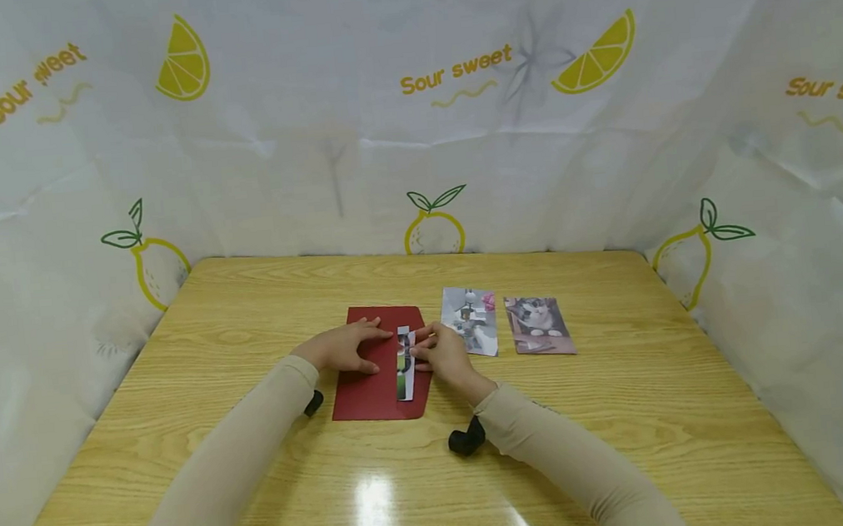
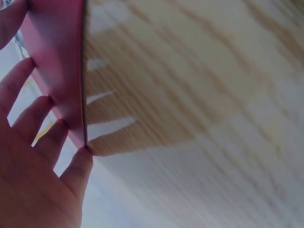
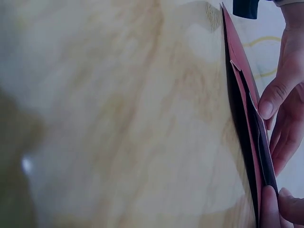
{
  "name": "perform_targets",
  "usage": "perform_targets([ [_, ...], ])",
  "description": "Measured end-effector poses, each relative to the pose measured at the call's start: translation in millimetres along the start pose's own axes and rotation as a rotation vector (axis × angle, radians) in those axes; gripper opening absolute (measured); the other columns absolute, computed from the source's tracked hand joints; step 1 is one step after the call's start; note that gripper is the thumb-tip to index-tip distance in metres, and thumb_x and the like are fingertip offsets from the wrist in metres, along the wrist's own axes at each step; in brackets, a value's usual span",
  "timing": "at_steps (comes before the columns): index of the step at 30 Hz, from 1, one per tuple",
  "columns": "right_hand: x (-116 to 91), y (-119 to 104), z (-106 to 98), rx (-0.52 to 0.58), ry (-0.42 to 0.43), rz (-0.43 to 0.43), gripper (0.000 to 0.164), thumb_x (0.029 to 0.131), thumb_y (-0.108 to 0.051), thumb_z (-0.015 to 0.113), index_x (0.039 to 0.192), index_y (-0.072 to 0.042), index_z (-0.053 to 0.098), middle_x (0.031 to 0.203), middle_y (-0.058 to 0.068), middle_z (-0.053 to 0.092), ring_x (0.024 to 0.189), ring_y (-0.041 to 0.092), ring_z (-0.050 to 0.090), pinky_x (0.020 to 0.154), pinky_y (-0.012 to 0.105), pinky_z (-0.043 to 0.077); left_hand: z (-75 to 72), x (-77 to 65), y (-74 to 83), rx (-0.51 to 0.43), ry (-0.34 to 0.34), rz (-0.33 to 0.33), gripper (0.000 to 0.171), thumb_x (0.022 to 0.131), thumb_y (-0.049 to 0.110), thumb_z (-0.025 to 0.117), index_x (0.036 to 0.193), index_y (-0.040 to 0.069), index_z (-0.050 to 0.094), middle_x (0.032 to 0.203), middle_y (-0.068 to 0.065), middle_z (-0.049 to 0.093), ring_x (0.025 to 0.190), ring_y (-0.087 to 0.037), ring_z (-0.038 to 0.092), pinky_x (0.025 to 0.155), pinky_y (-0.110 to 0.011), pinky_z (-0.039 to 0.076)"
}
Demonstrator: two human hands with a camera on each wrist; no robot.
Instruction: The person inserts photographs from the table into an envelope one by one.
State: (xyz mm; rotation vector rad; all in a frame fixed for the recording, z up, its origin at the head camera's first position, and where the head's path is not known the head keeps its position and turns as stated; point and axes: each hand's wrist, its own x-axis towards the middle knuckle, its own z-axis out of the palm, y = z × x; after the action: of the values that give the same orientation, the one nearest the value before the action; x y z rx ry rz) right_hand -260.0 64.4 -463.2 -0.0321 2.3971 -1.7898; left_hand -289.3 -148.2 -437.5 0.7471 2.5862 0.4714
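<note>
A red envelope (image 1: 369, 397) lies on the table with its flap side to the right. Part of a photo card (image 1: 404, 373) sticks out of its opening as a narrow strip; the rest is hidden inside. My left hand (image 1: 342, 348) rests on the envelope with fingers spread, fingertips along its far edge in the left wrist view. My right hand (image 1: 448, 361) pinches the card's right edge between thumb and fingers. Seen nearly edge-on in the right wrist view, the envelope (image 3: 237, 42) gapes a little at its opening.
Two more photo cards lie to the right: one with a grey scene and pink flower (image 1: 482, 333), the other of a cat (image 1: 541, 340). The wooden table (image 1: 596, 448) meets a white lemon-print cloth (image 1: 293, 174) at the back and sides.
</note>
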Motion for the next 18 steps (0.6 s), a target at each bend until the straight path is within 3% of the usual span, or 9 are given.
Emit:
perform_targets([
  [18,0.7,-4.3,3.4,-0.091,-0.044,0.013,0.031,0.090,0.001,0.064,0.121,0.003,0.065,0.092,0.015,0.068,0.074,0.012,0.066,0.065,0.028,0.059,0.2,0.9,-2.6,0.003,-0.006,0.003,0.064,0.091,0.032,0.067,0.148,0.017,0.043,0.161,-0.013,0.018,0.149,-0.034,0.011,0.117,-0.054,0.021],
])
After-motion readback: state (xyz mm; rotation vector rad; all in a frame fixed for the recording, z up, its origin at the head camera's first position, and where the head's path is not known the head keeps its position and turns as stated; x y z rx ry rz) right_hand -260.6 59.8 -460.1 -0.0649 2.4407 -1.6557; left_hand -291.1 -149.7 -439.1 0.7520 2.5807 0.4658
